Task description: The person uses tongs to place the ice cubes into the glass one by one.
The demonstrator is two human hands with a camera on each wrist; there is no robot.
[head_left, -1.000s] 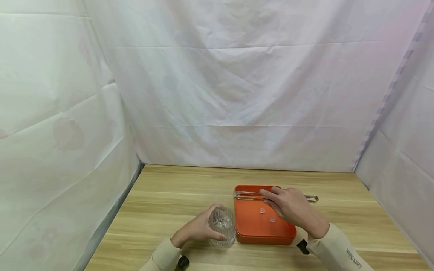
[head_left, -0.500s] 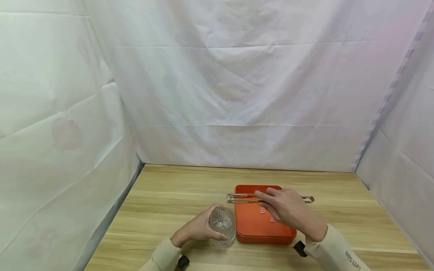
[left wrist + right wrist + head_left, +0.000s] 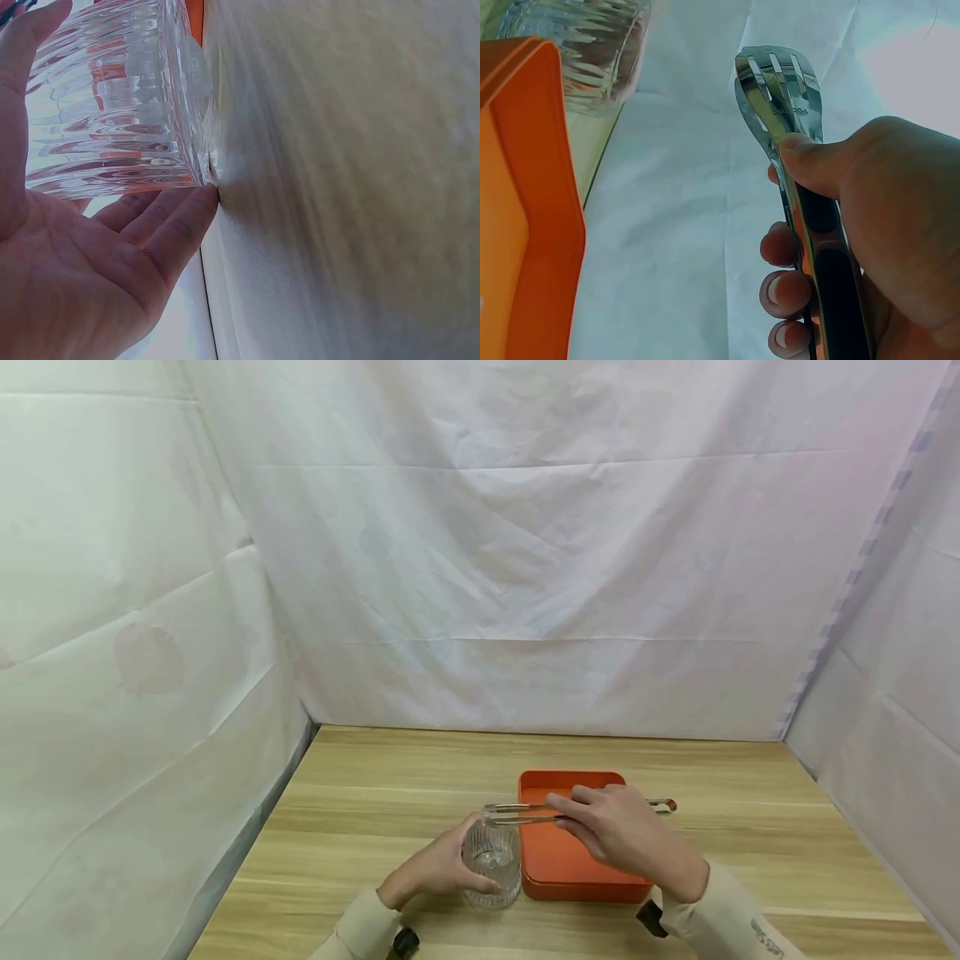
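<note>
A clear ribbed glass point(image 3: 497, 870) stands upright on the table, and my left hand point(image 3: 435, 865) curls round its left side. In the left wrist view, fingertips touch the glass point(image 3: 112, 112) near its base. My right hand point(image 3: 626, 828) grips metal food tongs point(image 3: 784, 90) along their length. Their slotted tips hang over the far rim of the glass in the head view. Something clear seems to sit between those tips, too faint to tell for sure. Below the right hand lies an orange tray point(image 3: 585, 892), partly covered by that hand.
The tray stands close beside the glass on its right. Around them is a wood-grain table point(image 3: 390, 768), with white cloth point(image 3: 525, 610) hanging behind and at both sides.
My right hand has moved left and nearer with the tongs, from over the tray to the glass. Clear cubes seen earlier in the tray are now hidden behind that hand. The left hand stays still.
</note>
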